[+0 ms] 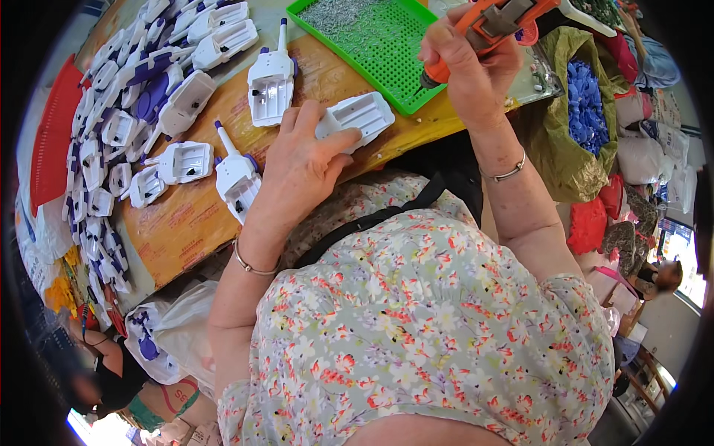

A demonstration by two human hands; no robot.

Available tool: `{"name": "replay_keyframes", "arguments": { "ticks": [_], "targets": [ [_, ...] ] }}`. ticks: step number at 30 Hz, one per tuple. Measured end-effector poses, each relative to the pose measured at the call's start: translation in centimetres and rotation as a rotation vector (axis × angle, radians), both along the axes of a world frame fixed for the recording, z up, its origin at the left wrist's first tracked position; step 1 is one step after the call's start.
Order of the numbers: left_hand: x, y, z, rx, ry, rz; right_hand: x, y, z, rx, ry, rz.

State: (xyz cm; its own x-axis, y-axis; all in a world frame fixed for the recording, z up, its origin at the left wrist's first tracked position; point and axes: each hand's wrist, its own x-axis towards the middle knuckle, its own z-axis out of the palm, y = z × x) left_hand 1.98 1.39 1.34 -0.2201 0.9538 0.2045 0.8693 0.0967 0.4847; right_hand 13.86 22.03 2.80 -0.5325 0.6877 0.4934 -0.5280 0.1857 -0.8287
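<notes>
In the head view, your left hand [301, 160] is curling partly closed around a white plastic housing [362, 115], its thumb and fingers gripping the near end. The housing is lying open side up at the near edge of the table [175, 234], just beside the green tray [398, 70]. Your right hand [476, 74] is wrapping firmly around an orange power driver [483, 30], whose tip is pointing down and leftward.

red basket [56, 141] | olive sack [549, 167] | red bag [586, 224] beside it
</notes>
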Motion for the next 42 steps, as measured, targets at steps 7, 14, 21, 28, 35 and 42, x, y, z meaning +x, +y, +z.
{"name": "replay_keyframes", "arguments": {
  "ticks": [7,14,21,28,35,42],
  "targets": [
    [0.0,0.0,-0.1,0.015,-0.004,-0.002,-0.2,-0.2,0.0,-0.008,-0.016,-0.034],
    [0.1,0.0,-0.1,0.014,0.001,0.006,-0.2,-0.4,0.2,0.038,-0.032,-0.085],
    [0.2,0.2,-0.1,0.013,0.009,0.009,-0.3,-0.5,0.8,0.004,-0.093,-0.055],
    [0.0,0.3,-0.7,0.040,0.018,0.009,0.2,-3.2,3.8,-0.003,-0.167,-0.018],
    [0.1,0.3,-1.0,0.057,0.047,-0.002,-1.0,-4.3,0.9,0.093,-0.128,0.231],
    [0.1,0.2,-1.2,0.051,0.049,0.009,-1.3,-4.6,0.5,0.154,-0.146,0.215]
  ]
}}
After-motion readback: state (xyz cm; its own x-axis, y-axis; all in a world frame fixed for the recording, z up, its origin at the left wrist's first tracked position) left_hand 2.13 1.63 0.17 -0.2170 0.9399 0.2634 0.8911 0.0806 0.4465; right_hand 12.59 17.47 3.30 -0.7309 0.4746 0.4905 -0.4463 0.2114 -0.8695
